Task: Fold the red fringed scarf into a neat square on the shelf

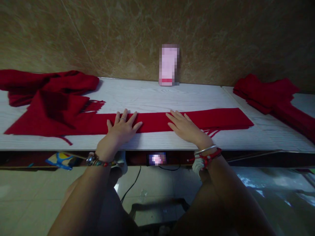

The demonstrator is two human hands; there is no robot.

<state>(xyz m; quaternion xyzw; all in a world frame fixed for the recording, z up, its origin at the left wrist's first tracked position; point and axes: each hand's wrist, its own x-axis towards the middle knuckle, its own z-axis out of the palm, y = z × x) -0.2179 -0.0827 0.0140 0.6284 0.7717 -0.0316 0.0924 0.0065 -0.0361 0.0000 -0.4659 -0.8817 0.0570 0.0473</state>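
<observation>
OK, left hand [123, 129] and right hand [183, 126] lie palm-down, fingers splayed, gripping nothing. Folded red scarf [155, 122] is directly under them, flat on the surface [137, 95], long axis left-right, roughly crosswise to the fingers. Right hand is nearer its right end; loose red cloth [52, 105] adjoins its left. 1 more red pile [269, 93] sits far right, apart.

Under the left hand [122, 128] and right hand [183, 126], a scarf [155, 122] on the table [137, 98]; left of them, a heap [52, 98]; right, a pile [268, 96]; beyond, the wall [123, 39].
</observation>
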